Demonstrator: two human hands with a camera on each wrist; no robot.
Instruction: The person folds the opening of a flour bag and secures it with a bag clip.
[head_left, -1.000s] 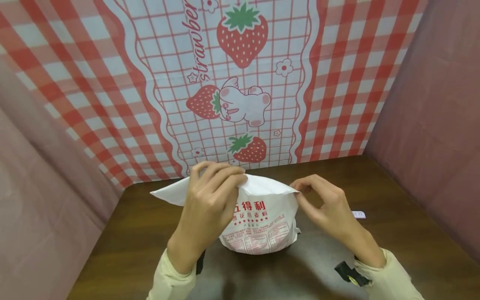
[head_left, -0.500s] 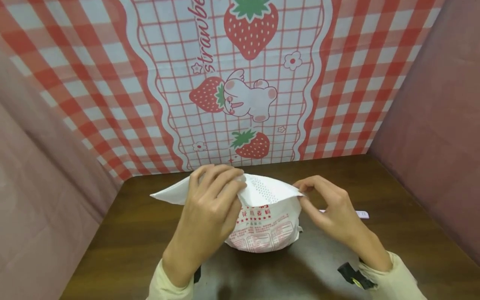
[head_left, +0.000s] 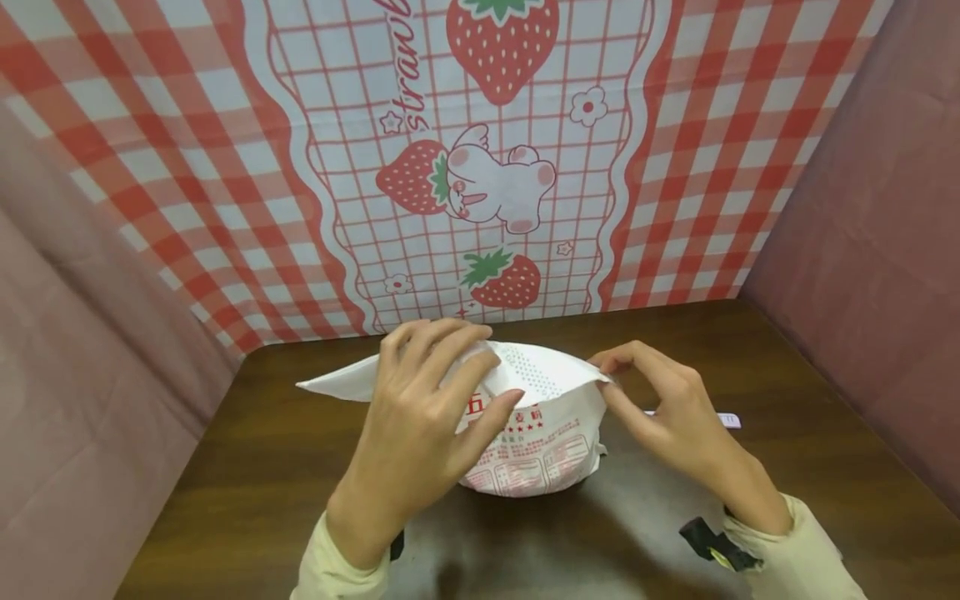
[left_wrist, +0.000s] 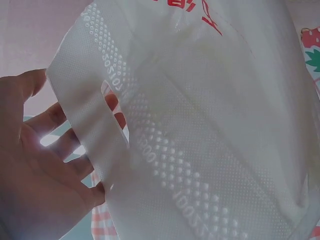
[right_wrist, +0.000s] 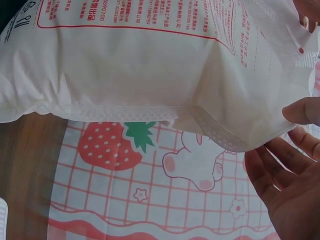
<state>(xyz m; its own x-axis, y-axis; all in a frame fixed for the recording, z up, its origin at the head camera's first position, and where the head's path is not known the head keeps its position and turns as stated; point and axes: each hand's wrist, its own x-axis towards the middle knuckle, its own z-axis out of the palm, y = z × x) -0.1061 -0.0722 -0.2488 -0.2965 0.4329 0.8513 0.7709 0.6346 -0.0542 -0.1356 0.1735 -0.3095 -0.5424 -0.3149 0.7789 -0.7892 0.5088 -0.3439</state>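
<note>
Your left hand (head_left: pixel 416 425), left of centre: loosely spread, fingers against the top of the white bag (head_left: pixel 543 462), which sits lower centre. Your right hand (head_left: pixel 678 408), right of centre, pinches its top-right corner.

Checked strawberry backdrop (head_left: pixel 480 179) | side curtains (head_left: pixel 877 267) — pink | table (head_left: pixel 247 467) — brown

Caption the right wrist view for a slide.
A right hand pinches the edge of a white bag printed in red, with a strawberry-patterned cloth behind.
</note>
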